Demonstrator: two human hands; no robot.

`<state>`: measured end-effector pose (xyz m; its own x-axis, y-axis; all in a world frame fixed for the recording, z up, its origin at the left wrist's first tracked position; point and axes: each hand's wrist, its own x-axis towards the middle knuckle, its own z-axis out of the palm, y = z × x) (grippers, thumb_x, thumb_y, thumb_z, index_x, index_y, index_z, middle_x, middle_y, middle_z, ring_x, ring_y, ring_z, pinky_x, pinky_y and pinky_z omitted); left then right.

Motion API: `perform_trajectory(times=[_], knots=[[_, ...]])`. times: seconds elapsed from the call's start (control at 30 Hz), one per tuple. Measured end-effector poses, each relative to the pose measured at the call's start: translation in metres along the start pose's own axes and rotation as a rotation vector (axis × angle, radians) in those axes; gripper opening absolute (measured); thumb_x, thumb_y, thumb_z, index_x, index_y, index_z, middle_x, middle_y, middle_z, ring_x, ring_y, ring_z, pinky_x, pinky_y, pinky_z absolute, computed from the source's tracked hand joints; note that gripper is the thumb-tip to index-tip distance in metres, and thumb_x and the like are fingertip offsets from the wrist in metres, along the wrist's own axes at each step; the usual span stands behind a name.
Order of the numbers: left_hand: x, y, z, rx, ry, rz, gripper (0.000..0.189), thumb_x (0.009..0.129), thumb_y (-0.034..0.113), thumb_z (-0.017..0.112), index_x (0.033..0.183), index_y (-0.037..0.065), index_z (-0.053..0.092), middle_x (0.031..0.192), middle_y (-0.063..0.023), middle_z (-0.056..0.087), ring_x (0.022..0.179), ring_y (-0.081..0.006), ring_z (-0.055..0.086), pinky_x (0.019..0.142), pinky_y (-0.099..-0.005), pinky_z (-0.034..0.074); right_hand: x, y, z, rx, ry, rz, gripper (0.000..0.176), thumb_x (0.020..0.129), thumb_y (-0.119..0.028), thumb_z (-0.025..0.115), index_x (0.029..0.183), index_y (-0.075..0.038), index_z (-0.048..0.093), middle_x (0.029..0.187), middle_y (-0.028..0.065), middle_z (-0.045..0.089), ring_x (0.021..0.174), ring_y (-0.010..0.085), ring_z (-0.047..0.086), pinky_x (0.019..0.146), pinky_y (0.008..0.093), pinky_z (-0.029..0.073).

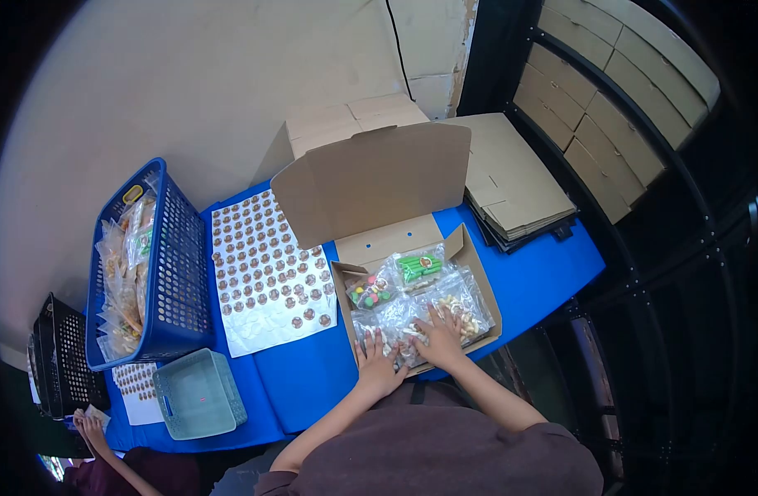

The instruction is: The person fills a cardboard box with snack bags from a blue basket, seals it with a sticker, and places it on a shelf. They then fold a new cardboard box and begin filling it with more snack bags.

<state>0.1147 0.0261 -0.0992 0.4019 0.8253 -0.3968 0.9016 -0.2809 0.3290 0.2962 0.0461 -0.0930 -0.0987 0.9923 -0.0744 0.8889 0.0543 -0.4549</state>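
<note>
Together, left hand [377, 364] and right hand [439, 339], flat and open, atop snack packets [464, 299] in cardboard box [389, 240]

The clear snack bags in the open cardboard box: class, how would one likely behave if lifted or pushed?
The clear snack bags look like thin crinkled film, so probably floppy and light. Glossy plastic may slide under the left hand and right hand pressing them. Loose pieces inside would likely shift.
</note>
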Motion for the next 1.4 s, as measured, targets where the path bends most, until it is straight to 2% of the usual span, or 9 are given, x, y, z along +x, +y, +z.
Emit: perform_trajectory(times=[0.4,0.47,0.6,0.73,0.9,1.13,1.23,1.33,1.4], knots=[[0.016,0.01,-0.006,-0.2,0.03,0.287,0.048,0.089,0.025,0.051,0.135,0.011,0.044,0.145,-0.0181,0.032,0.138,-0.0421,0.018,0.108,-0.065,0.007,0.008,0.024,-0.033,-0.105,0.372,0.088,0.053,0.079,-0.022,0.067,0.128,-0.009,0.051,0.136,0.0204,0.039,0.129,0.0394,0.031,0.105,0.0541,0.02],[0.028,0.007,0.007,-0.292,0.094,0.366,0.051,0.087,0.024,0.055,0.134,0.01,0.045,0.144,-0.0173,0.035,0.138,-0.0425,0.019,0.107,-0.0659,0.01,0.006,0.02,-0.03,0.05,0.163,-0.205,0.054,0.078,-0.022,0.069,0.127,-0.007,0.051,0.129,0.0191,0.048,0.122,0.0368,0.042,0.102,0.0484,0.03],[0.05,0.004,-0.001,-0.173,0.034,0.342,0.062,0.072,0.025,0.071,0.127,0.005,0.048,0.137,-0.0193,0.04,0.135,-0.0472,0.023,0.107,-0.0649,0.016,0.001,0.04,0.01,0.228,0.064,-0.073,0.058,0.077,-0.02,0.071,0.127,-0.002,0.048,0.118,0.0217,0.056,0.109,0.0382,0.054,0.093,0.0417,0.043],[0.057,0.002,0.004,-0.122,0.04,0.366,0.065,0.063,0.021,0.077,0.12,0.002,0.051,0.135,-0.0231,0.04,0.13,-0.0508,0.029,0.109,-0.0558,0.024,0.0,0.04,0.0,0.206,0.002,-0.041,0.064,0.075,-0.022,0.073,0.13,-0.002,0.046,0.12,0.0233,0.055,0.114,0.0376,0.052,0.097,0.041,0.041],[0.059,-0.003,0.012,-0.262,0.128,0.394,0.063,0.068,0.009,0.071,0.126,0.001,0.048,0.14,-0.0267,0.035,0.131,-0.0468,0.031,0.108,-0.0488,0.031,0.009,0.036,-0.008,0.531,-0.226,0.159,0.078,0.073,-0.028,0.078,0.134,0.002,0.042,0.123,0.0236,0.055,0.11,0.0307,0.057,0.091,0.0379,0.046],[0.033,-0.001,-0.01,-0.69,0.227,0.363,0.072,0.079,0.002,0.062,0.143,0.004,0.029,0.141,-0.0332,0.03,0.131,-0.0457,0.03,0.11,-0.0474,0.028,0.007,0.034,0.01,0.657,-0.199,0.18,0.069,0.079,-0.03,0.074,0.131,0.006,0.045,0.115,0.0211,0.059,0.098,0.0239,0.062,0.082,0.0341,0.05],[0.021,-0.007,-0.004,-0.545,0.306,0.42,0.064,0.08,0.005,0.064,0.138,0.003,0.037,0.143,-0.0303,0.029,0.135,-0.0432,0.027,0.11,-0.0448,0.027,0.0,0.018,-0.006,0.681,-0.234,0.14,0.058,0.086,-0.028,0.066,0.13,0.005,0.046,0.111,0.0188,0.061,0.093,0.0216,0.063,0.078,0.0334,0.051],[0.009,-0.014,0.001,-0.38,0.245,0.374,0.064,0.079,0.007,0.067,0.137,0.003,0.038,0.144,-0.0273,0.03,0.135,-0.0439,0.024,0.11,-0.0464,0.027,-0.002,0.002,-0.029,0.582,-0.29,0.304,0.048,0.091,-0.026,0.056,0.13,0.001,0.048,0.115,0.0231,0.059,0.104,0.0314,0.06,0.087,0.036,0.047],[0.01,-0.018,0.002,-0.357,0.213,0.331,0.066,0.078,0.008,0.067,0.137,0.003,0.038,0.144,-0.0246,0.031,0.135,-0.0447,0.024,0.111,-0.0464,0.026,-0.006,0.0,-0.024,0.28,0.144,0.082,0.045,0.094,-0.026,0.05,0.132,-0.001,0.047,0.124,0.025,0.052,0.11,0.0362,0.054,0.096,0.0395,0.041]])
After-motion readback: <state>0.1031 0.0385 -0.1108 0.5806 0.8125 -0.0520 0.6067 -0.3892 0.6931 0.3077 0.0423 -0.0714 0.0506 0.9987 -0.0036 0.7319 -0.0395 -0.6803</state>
